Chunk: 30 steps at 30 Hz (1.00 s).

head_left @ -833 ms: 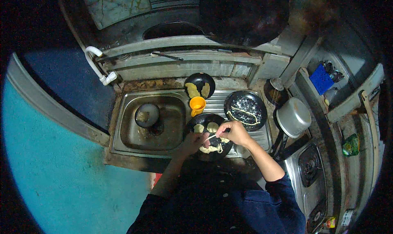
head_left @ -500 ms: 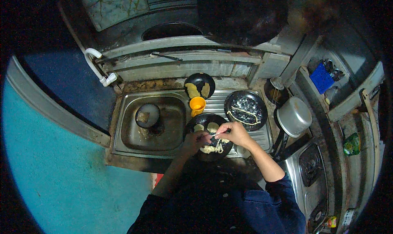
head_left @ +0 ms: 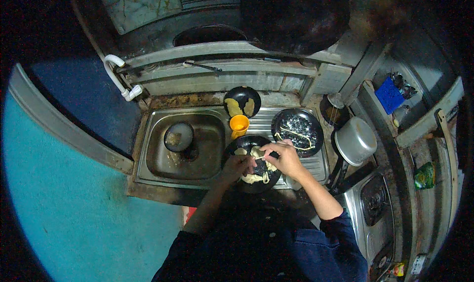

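Above the nearest black pan (head_left: 248,140), both my hands pinch a thin pale strand of dough (head_left: 259,157). My left hand (head_left: 237,169) has its end near the pan's left side, partly in shadow. My right hand (head_left: 285,161) pinches the strand between thumb and fingertips. Below them in the pan lie a flat dough piece (head_left: 240,152) and a bunch of dough strips (head_left: 253,179); my hands hide part of the contents. To the right, a floured black pan (head_left: 296,118) bears a long looped dough strand (head_left: 310,145).
An orange cup (head_left: 239,124) stands behind the near pan. Farther back sits a small dark pan (head_left: 242,92) with two flat dough pieces. A steel sink (head_left: 210,126) with a round pot (head_left: 178,137) lies left. Right are a silver pot (head_left: 356,140) and a stove (head_left: 373,198).
My right hand has shifted slightly up and right, fingers closer over the strand. The view has moved a little; the pans stay in place.
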Tool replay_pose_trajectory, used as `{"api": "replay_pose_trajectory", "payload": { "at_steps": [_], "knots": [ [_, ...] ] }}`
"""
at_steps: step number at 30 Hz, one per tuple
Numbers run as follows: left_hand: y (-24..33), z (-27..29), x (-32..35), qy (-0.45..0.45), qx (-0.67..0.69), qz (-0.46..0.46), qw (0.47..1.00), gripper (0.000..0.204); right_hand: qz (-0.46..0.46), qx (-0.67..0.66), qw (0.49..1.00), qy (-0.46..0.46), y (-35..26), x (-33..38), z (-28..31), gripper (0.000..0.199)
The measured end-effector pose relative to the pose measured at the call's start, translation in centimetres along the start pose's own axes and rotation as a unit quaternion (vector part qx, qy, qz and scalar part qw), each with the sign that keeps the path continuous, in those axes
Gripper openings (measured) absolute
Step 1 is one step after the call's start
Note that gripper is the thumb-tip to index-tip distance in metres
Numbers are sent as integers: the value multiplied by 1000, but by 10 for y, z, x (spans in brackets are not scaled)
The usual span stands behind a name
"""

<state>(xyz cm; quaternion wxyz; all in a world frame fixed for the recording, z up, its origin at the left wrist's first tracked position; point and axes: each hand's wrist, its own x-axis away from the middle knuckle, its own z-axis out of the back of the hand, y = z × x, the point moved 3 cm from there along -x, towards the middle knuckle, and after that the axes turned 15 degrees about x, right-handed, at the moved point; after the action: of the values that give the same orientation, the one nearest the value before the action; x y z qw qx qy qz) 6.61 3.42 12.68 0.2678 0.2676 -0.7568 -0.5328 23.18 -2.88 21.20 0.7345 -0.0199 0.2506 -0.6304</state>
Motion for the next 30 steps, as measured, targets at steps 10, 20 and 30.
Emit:
{"api": "replay_pose_trajectory", "payload": {
  "at_steps": [10, 20, 30],
  "knots": [
    [20, 24, -3, 41, 54, -9, 998, 29, -90, -116, 979, -138, 21, 8, -25, 30],
    [26, 21, -18, 39, 360, -103, 926, 23, -22, -311, 924, -223, 12, 8, -104, 26],
    [-23, 47, -23, 114, 395, -40, 911, 15, -274, -450, 822, -215, 49, 45, -60, 16]
  ]
}}
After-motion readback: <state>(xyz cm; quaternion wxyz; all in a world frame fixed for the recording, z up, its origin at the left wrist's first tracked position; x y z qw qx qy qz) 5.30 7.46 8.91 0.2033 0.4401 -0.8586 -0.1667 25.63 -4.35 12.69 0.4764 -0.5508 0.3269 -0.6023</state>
